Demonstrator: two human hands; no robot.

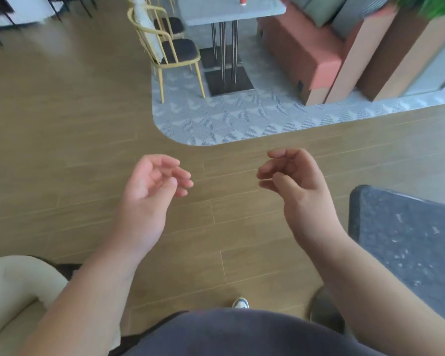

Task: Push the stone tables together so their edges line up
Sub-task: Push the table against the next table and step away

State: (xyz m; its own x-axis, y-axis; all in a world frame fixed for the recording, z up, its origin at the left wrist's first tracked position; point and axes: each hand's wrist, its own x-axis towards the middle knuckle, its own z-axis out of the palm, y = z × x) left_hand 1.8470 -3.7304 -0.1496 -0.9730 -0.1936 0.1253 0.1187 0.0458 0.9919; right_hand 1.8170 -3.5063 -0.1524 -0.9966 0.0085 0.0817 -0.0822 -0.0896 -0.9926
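- Head view: your left hand (149,199) and right hand (301,191) hang in the air over the wooden floor (62,124), each grip loose, fingers half curled and holding nothing.
- One dark speckled stone tabletop (409,240) shows at your right, its rounded corner near your right forearm; neither hand touches it. Its partner is not in sight, so you cannot yet judge the gap.
- A grey table (229,11) with a yellow chair (175,52) stands well apart ahead, on patterned tiles.
- Expect the stone to be heavy, stiff and smooth, with a hard edge likely to chip if knocked. Set flat palms against its near edge, low and wide, and push slowly.
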